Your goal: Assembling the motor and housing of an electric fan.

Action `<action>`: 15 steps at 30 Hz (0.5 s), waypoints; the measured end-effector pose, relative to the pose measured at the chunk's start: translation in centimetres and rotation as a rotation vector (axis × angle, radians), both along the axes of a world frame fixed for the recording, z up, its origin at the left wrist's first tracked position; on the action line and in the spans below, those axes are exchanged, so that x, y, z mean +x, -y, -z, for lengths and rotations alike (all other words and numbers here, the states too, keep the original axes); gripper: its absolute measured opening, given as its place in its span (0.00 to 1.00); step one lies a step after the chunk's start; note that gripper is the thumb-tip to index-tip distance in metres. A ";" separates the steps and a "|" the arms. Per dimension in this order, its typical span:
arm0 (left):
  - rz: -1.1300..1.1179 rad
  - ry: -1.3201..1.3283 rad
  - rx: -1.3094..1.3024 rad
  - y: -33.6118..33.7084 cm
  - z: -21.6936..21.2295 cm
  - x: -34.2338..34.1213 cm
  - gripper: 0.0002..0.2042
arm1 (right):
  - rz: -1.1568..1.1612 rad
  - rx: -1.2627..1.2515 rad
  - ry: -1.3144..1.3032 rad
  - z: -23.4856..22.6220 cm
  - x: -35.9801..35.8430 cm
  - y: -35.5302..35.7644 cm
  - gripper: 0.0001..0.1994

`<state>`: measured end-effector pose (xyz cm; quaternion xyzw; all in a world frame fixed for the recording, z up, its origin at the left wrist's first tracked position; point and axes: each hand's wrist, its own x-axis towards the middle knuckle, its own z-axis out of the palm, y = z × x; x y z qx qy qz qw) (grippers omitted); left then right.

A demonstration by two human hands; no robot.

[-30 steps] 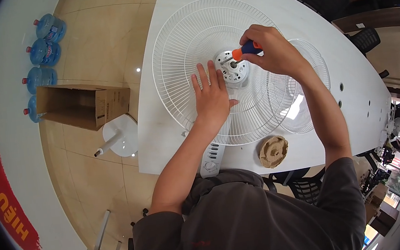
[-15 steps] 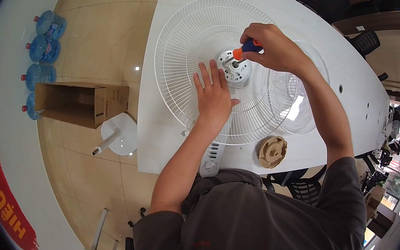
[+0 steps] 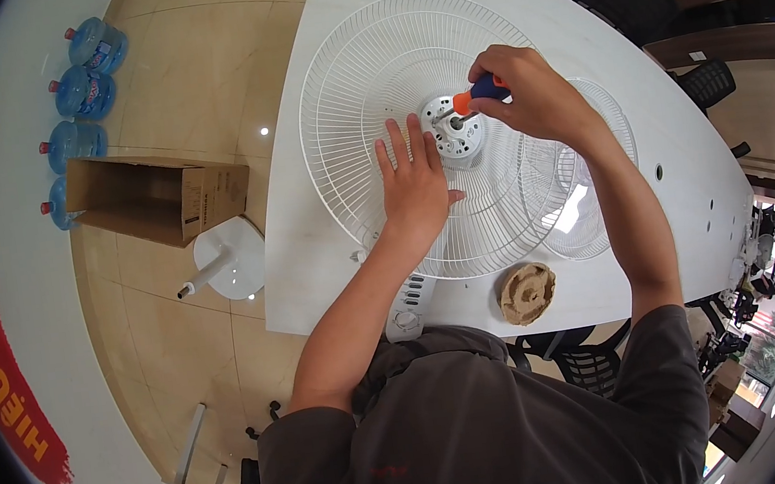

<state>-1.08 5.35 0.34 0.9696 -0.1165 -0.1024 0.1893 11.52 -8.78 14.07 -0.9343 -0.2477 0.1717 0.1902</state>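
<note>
A large round white wire fan grille (image 3: 339, 83) lies on the white table, with a white hub (image 3: 456, 144) at its centre. My right hand (image 3: 524, 95) is closed round the blue and orange handle of a screwdriver (image 3: 476, 96), whose shaft slants down to the hub. Spread over the wires just left of the hub, my left hand (image 3: 416, 185) rests with fingers stretched out and holds nothing. Below the grille, a white fan control panel (image 3: 407, 307) with buttons and a knob is partly covered by it.
A second wire grille (image 3: 596, 207) lies to the right on the table (image 3: 683, 206). Near the front edge sits a moulded brown cardboard piece (image 3: 526, 294). On the floor at left are an open carton (image 3: 136, 200), a round white fan base (image 3: 233, 261) and several water bottles (image 3: 86, 92).
Both hands keep their places at the hub, and the screwdriver is almost unmoved. Only a very slight shift of the whole view shows.
</note>
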 end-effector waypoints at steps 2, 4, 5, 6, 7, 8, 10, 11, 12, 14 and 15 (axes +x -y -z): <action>0.000 0.002 0.003 0.0 0.1 0.0 0.51 | 0.013 -0.017 0.002 0.0 -0.1 -0.1 0.13; -0.001 0.005 0.005 0.1 0.1 0.0 0.51 | 0.009 -0.013 0.002 0.0 0.0 0.1 0.13; -0.001 0.004 0.004 0.0 0.2 0.0 0.51 | 0.005 -0.009 0.001 0.0 0.0 0.2 0.13; -0.002 0.006 0.001 0.0 0.2 0.0 0.51 | 0.005 -0.009 0.001 0.0 0.0 0.2 0.13; -0.003 0.008 -0.002 0.0 0.3 0.0 0.51 | 0.012 -0.012 0.007 -0.1 0.0 0.2 0.13; -0.003 0.008 -0.002 0.0 0.2 0.0 0.51 | 0.020 -0.014 0.013 -0.1 0.0 0.3 0.14; -0.001 -0.001 0.004 0.0 0.1 0.0 0.51 | 0.018 -0.015 0.007 -0.1 -0.1 0.2 0.14; -0.001 -0.001 0.004 0.0 0.1 0.0 0.51 | 0.016 -0.016 0.000 -0.1 -0.1 0.2 0.14; -0.002 0.005 0.002 0.0 0.1 0.0 0.51 | 0.015 -0.017 0.001 0.0 -0.1 0.2 0.14; -0.002 0.010 0.000 0.0 0.1 0.0 0.51 | 0.035 -0.015 0.007 0.1 -0.1 0.3 0.14; -0.003 0.012 -0.002 0.0 0.1 0.0 0.51 | 0.035 -0.015 0.007 0.2 -0.1 0.3 0.14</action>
